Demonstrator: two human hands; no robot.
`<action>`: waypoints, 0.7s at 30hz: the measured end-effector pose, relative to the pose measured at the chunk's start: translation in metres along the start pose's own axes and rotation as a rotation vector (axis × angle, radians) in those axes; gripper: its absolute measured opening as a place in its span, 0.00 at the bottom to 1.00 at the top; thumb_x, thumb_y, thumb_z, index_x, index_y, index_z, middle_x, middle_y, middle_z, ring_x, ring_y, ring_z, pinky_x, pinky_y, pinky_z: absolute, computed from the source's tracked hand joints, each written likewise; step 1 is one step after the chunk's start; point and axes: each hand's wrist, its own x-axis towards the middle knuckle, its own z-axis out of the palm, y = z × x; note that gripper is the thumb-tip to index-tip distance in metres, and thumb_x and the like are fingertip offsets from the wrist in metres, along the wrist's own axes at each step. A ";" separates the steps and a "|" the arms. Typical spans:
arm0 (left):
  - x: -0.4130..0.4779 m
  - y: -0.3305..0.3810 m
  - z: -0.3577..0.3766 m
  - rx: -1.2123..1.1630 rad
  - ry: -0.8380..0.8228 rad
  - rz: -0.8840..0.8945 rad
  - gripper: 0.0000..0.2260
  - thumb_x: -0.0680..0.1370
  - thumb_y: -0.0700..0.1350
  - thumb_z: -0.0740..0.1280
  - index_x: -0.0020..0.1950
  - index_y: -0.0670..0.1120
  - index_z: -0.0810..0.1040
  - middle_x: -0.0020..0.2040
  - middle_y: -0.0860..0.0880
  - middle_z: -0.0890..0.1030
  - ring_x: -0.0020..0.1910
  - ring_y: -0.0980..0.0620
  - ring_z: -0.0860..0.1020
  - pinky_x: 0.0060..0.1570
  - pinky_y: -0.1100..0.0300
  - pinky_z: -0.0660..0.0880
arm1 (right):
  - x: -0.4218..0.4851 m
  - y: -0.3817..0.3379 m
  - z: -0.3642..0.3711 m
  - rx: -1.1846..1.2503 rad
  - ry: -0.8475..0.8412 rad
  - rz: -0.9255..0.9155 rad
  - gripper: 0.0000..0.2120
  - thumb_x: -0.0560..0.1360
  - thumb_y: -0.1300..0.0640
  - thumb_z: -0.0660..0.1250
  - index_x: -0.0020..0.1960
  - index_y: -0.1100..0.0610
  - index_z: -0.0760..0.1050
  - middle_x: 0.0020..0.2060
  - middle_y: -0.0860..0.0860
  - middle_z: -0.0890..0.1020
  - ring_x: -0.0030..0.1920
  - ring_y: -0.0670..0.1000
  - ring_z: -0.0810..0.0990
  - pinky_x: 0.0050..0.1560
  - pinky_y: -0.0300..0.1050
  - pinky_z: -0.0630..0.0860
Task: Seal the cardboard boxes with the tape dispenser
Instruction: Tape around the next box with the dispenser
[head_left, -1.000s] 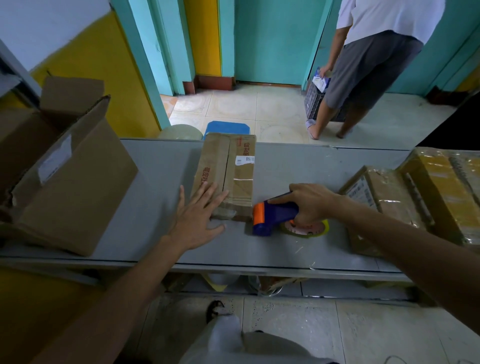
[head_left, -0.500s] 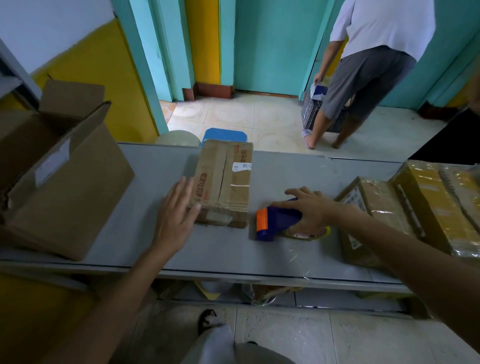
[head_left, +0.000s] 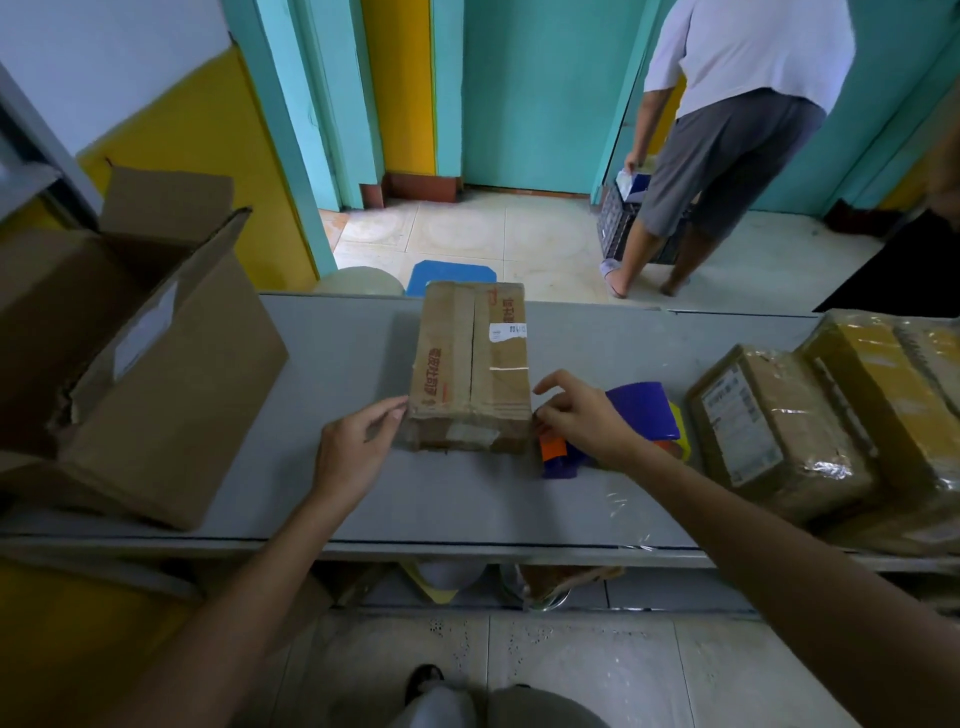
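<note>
Both hands have shifted to the near corners of the small cardboard box (head_left: 470, 364), and the right hand (head_left: 582, 421) has let go of the tape dispenser (head_left: 641, 410) it was gripping half a second ago. The box lies flat in the middle of the grey table (head_left: 467, 499), its top seam running from near to far, a white label on its right flap. The left hand (head_left: 353, 452) has its fingers loosely bent, their tips against the box's near-left corner, holding nothing. The right hand is spread wide, its thumb at the near-right corner and its forefinger lifted. The blue and orange dispenser lies on the table just right of the box, partly hidden under that hand. An open carton (head_left: 171, 395) stands at the table's left end; film-wrapped parcels (head_left: 769, 431) are stacked at its right end. Beyond the far edge, a second person (head_left: 727, 140) in a white shirt bends over a dark crate (head_left: 615, 228) on the tiled floor.
</note>
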 end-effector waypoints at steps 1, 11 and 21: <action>0.001 -0.002 0.000 0.004 -0.004 0.017 0.10 0.78 0.43 0.65 0.57 0.46 0.81 0.53 0.49 0.83 0.53 0.55 0.79 0.53 0.65 0.72 | -0.001 0.000 0.000 0.023 -0.005 0.003 0.12 0.76 0.64 0.64 0.58 0.58 0.68 0.47 0.55 0.83 0.44 0.48 0.82 0.41 0.34 0.78; 0.019 -0.019 0.004 0.216 -0.034 0.431 0.10 0.66 0.35 0.76 0.45 0.40 0.82 0.41 0.44 0.83 0.39 0.46 0.81 0.42 0.56 0.75 | 0.002 0.006 0.017 -0.253 0.076 -0.184 0.11 0.73 0.66 0.68 0.54 0.60 0.71 0.42 0.53 0.79 0.42 0.50 0.78 0.40 0.30 0.74; 0.017 -0.031 0.001 0.255 -0.249 0.406 0.18 0.67 0.51 0.73 0.52 0.44 0.74 0.45 0.49 0.77 0.42 0.50 0.76 0.40 0.56 0.74 | 0.001 0.000 0.016 -0.210 0.017 -0.127 0.20 0.71 0.52 0.73 0.56 0.56 0.68 0.42 0.44 0.74 0.42 0.44 0.76 0.41 0.33 0.73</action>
